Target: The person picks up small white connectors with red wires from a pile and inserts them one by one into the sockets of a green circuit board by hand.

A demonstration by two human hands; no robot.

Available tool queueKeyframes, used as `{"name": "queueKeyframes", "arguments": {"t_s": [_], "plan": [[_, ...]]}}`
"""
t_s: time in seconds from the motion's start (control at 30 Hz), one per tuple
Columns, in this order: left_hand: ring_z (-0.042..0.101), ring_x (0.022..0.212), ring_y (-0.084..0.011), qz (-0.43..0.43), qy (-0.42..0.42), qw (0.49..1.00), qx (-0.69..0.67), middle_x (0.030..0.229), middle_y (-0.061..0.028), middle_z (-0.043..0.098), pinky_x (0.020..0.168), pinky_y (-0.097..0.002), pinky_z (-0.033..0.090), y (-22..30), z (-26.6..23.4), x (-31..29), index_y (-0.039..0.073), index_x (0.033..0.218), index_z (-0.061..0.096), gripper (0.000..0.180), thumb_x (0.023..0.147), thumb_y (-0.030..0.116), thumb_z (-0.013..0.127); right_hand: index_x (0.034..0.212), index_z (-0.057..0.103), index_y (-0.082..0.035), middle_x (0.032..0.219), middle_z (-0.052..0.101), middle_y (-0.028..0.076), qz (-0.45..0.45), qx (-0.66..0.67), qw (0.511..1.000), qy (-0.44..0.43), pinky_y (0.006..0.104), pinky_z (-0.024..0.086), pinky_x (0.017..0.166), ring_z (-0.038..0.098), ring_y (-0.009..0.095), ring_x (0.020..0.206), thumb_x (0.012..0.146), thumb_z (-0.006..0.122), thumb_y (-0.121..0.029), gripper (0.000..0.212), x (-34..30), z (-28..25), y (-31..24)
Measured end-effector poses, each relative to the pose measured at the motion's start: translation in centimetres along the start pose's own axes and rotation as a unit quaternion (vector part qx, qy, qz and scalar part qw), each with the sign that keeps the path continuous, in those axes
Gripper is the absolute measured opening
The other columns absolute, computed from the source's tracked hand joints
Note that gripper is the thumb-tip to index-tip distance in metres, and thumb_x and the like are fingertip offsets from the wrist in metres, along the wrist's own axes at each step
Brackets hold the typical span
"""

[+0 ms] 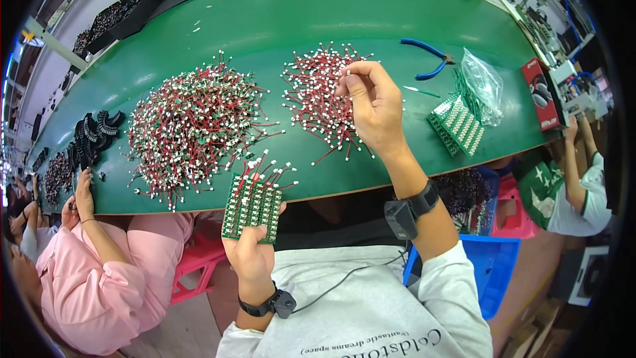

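Observation:
My left hand (250, 260) grips a green circuit board panel (253, 211) by its near edge, with the thumb on top. Rows of small pale parts cover the panel, and several short red wires with white plugs (270, 171) stick out from its far end. Over a loose heap of red wires with white plugs (315, 96), my right hand (377, 106) has thumb and fingers pinched together. Whatever sits between those fingertips is too small to tell from the heap behind. Each of my wrists wears a black strapped device.
Left of the panel lies a larger pile of wired boards (195, 129). To the right are blue-handled cutters (427, 58), stacked green panels (457, 126), a clear bag (482, 86) and a red box (542, 93). A person in pink (112, 272) sits at the left; another works far right.

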State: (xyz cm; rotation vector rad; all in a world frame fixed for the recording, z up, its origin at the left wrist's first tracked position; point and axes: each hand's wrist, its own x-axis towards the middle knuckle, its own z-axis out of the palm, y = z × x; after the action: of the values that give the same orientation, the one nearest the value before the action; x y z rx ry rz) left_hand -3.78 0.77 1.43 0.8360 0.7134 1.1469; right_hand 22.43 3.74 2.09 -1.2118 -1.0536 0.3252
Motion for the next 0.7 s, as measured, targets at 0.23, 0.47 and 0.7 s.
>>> {"name": "queueKeyframes", "arguments": {"t_s": [0.23,0.47,0.7], "plan": [[0.06,0.117,-0.035,-0.004,-0.018,0.999,-0.032,0.131,-0.0244,0.055,0.094,-0.0507,0.056,-0.4,0.4,0.1,-0.013,0.138,0.041,0.068,0.069,-0.008,0.04,0.106,0.061,0.001,0.086,0.06,0.002,0.055,-0.016,0.996,-0.066,0.0217,0.046,0.065,0.055,0.008,0.071,0.095,0.056,0.002,0.012,-4.7,1.0,-5.0],[0.064,0.098,-0.0195,-0.057,0.0,0.998,-0.007,0.114,-0.012,0.063,0.088,-0.03,0.051,-1.2,0.3,-0.3,-0.009,0.129,0.05,0.059,0.07,-0.009,0.044,0.095,0.064,0.001,0.086,0.062,0.011,-0.092,-0.017,0.984,-0.151,0.0316,0.049,0.057,0.06,0.022,0.067,0.083,0.069,0.005,0.014,-10.3,4.6,-8.2],[0.06,0.093,-0.0117,-0.048,-0.033,0.998,0.012,0.114,-0.0071,0.059,0.08,-0.0233,0.049,-1.5,0.7,-0.7,-0.006,0.14,0.042,0.065,0.075,-0.011,0.05,0.093,0.06,0.001,0.08,0.058,0.013,-0.035,-0.056,0.985,-0.157,0.0357,0.049,0.058,0.06,0.027,0.065,0.085,0.069,0.0,0.012,-10.7,5.6,-5.9]]}}
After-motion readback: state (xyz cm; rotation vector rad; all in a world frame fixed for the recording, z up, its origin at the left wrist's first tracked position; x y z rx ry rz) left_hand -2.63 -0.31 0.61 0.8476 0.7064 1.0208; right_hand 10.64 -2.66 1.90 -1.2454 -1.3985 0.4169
